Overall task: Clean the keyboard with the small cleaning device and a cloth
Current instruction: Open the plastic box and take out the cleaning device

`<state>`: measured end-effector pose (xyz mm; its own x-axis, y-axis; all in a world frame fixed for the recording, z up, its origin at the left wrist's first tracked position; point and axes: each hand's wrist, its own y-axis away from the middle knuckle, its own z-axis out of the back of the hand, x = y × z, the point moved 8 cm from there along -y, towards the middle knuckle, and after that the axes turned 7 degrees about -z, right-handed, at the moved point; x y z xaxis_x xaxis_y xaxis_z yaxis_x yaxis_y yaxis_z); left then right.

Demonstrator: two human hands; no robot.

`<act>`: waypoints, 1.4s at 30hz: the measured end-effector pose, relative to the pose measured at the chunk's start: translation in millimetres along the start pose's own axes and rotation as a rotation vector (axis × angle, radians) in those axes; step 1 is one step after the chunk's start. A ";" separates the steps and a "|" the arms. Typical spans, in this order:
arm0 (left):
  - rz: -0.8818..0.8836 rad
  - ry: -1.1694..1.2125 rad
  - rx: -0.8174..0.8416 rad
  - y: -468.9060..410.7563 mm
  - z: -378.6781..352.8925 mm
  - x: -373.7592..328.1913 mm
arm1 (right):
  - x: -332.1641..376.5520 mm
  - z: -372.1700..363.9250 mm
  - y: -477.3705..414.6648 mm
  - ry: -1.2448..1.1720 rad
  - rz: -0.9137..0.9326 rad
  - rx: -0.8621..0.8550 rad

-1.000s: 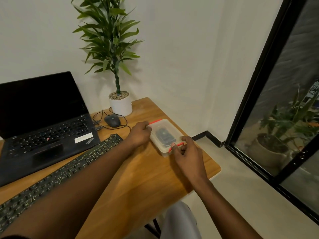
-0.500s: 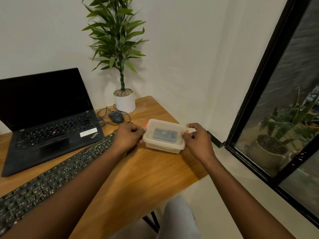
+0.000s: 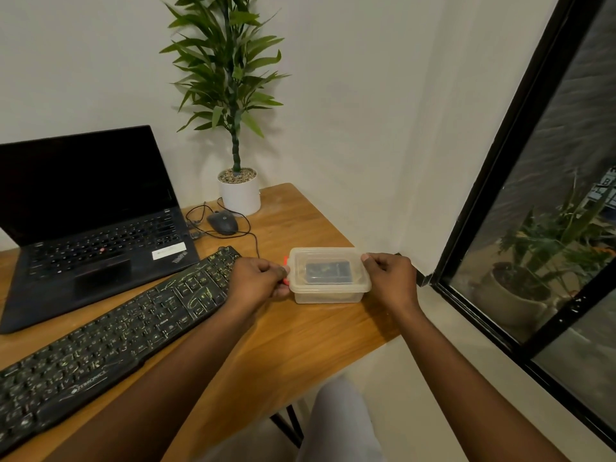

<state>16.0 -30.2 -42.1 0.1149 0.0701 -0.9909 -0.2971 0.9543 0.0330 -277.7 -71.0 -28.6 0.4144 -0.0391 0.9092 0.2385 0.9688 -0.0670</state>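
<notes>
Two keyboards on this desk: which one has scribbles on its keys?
The separate black keyboard in front of the laptop, its end beside the left hand. Yellowish scribbles cover it; the laptop's own keys show none.

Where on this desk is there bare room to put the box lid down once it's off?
Best: the bare desk in front of the plastic box, between the keyboard and the near edge. A smaller patch lies behind the box, right of the plant pot. The left is crowded: laptop, mouse, cable.
</notes>
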 end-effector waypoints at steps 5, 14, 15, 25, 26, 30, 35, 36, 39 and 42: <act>0.038 0.034 -0.006 1.0 -1.9 7.3 | -3.7 -1.6 -0.6 0.004 -0.011 -0.008; 0.155 0.145 0.002 3.2 3.3 31.3 | -25.0 2.8 -3.9 0.004 -0.104 0.004; 0.149 0.115 -0.004 4.2 5.3 33.3 | -24.7 4.5 -2.9 0.009 -0.097 0.005; -0.124 -0.143 -0.025 -1.0 10.6 2.6 | -6.5 15.3 -1.4 0.037 -0.064 0.022; -0.120 -0.133 -0.006 -0.1 7.4 0.5 | -3.3 13.8 -0.8 0.043 -0.064 0.040; -0.102 -0.122 0.032 3.2 -0.3 -3.3 | 2.0 10.6 -0.6 0.089 -0.063 0.070; -0.135 -0.135 0.020 4.2 0.5 -11.1 | 7.4 12.0 1.2 0.117 -0.041 0.063; -0.147 -0.144 0.018 3.0 1.5 -13.4 | 9.2 12.3 1.2 0.128 -0.033 0.059; -0.175 -0.170 0.011 -1.1 3.4 -22.1 | 15.8 15.0 -0.5 0.164 0.011 0.038; -0.189 -0.172 0.027 -7.1 0.2 -31.5 | 25.0 18.7 -5.7 0.193 0.044 0.021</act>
<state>14.7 -39.2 -11.1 0.3258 -0.0641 -0.9433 -0.2296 0.9625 -0.1447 -285.1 -72.9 2.3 0.5850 -0.0411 0.8100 0.1988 0.9755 -0.0941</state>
